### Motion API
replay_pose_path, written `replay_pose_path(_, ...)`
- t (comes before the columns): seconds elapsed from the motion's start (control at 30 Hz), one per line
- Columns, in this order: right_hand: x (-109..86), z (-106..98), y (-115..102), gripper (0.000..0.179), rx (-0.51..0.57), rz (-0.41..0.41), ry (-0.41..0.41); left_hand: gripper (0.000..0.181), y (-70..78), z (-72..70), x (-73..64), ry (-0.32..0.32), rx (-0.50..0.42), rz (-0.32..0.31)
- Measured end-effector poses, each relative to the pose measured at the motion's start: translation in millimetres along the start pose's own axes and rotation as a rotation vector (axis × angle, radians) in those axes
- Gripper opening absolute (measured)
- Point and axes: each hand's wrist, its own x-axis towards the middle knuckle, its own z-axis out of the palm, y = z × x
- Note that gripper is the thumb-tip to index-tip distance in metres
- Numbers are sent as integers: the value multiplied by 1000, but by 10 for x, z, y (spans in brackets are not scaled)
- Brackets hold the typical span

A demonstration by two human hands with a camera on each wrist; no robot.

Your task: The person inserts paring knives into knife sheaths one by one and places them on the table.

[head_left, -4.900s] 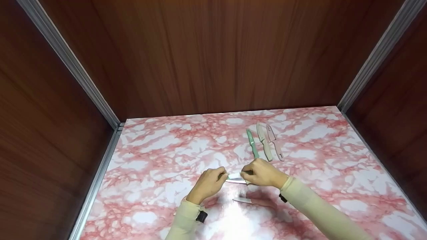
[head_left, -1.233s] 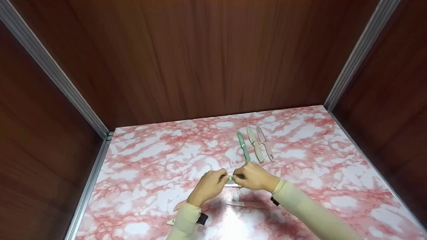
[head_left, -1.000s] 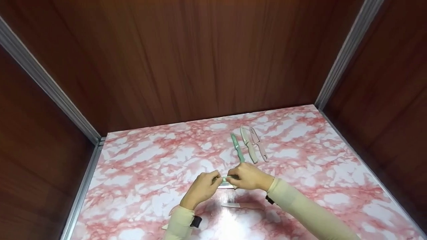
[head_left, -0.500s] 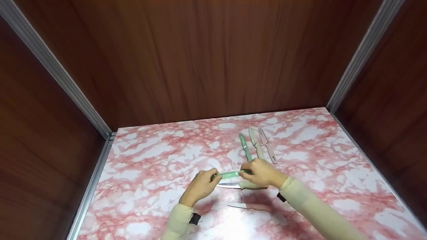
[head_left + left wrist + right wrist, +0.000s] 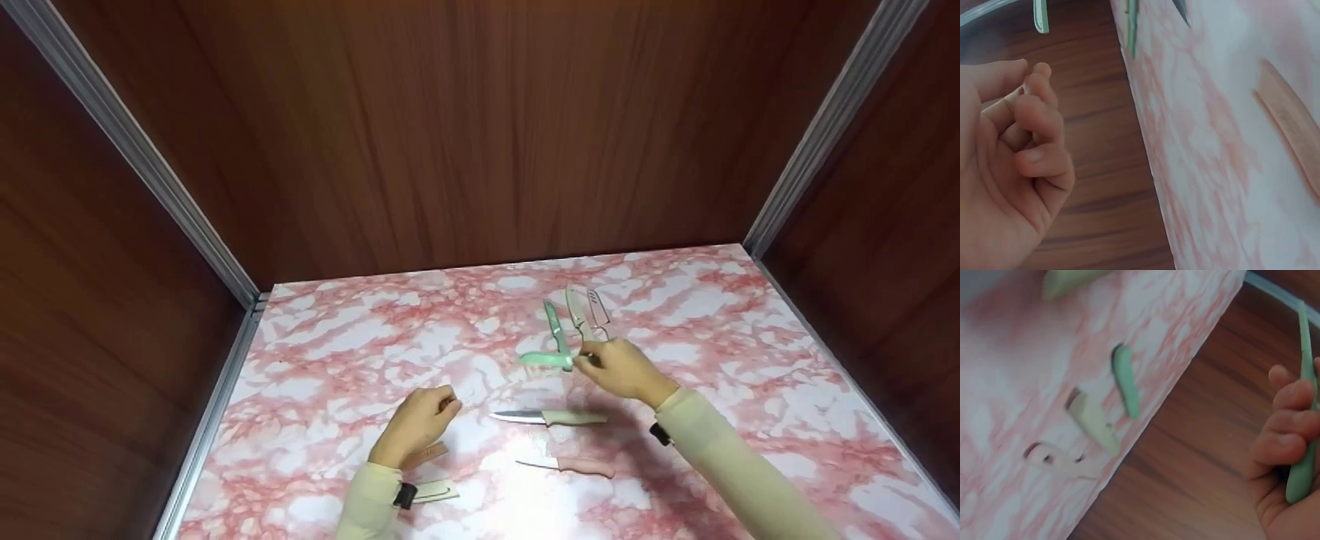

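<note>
Light-green knife (image 5: pixel 545 360) (handle (image 5: pixel 1300 481) partly hidden) in right hand (image 5: pixel 624 369)

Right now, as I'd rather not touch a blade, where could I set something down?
Bare table lies between the left hand and back wall, and between the right hand and right wall. Crowded: around the held green knife, near three other knives; front middle, with two uncovered knives; beside the left sleeve, with two covers.

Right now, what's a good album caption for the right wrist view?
A right hand grips a green knife; more knife handles lie on the table.
</note>
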Motion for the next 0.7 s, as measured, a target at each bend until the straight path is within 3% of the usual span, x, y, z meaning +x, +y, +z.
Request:
replay_pose_path(0.23,-28,-15,277,17,-15,171,2,20,-232,-10,-145,-50,25,-37)
replay_pose_path(0.43,-74,-15,495,17,14,305,-22,12,-367,30,-200,-38,108,-43)
replay_pose_path(0.57,-94,-29,627,18,31,385,4,13,-399,44,-222,-38,138,-71)
replay_pose_path(0.7,-103,-20,749,16,53,439,67,5,-415,53,-276,-85,130,-120)
